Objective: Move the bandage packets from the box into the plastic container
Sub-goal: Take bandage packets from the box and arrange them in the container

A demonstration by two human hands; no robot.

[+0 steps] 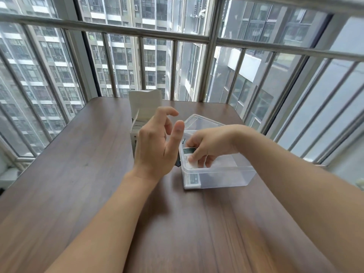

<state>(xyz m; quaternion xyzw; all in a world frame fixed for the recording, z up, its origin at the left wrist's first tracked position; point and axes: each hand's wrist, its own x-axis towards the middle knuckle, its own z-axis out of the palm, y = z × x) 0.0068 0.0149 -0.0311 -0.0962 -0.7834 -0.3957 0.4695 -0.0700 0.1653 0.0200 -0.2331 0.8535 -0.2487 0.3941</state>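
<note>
**Packet going into container**

Bandage packet (190, 157) pinched in right hand (211, 147), inside clear plastic container (226, 174) near its left wall. Left hand (157, 144) raised, fingers loosely spread, empty. White box (144, 107) open behind it. Wooden counter (88, 174).

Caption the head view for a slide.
Right hand sets bandage packets into the plastic container; left hand hovers open.

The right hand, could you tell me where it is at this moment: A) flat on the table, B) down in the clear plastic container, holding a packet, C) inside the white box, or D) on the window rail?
B: the right hand reaches into the plastic container, fingers pinching a packet.
</note>
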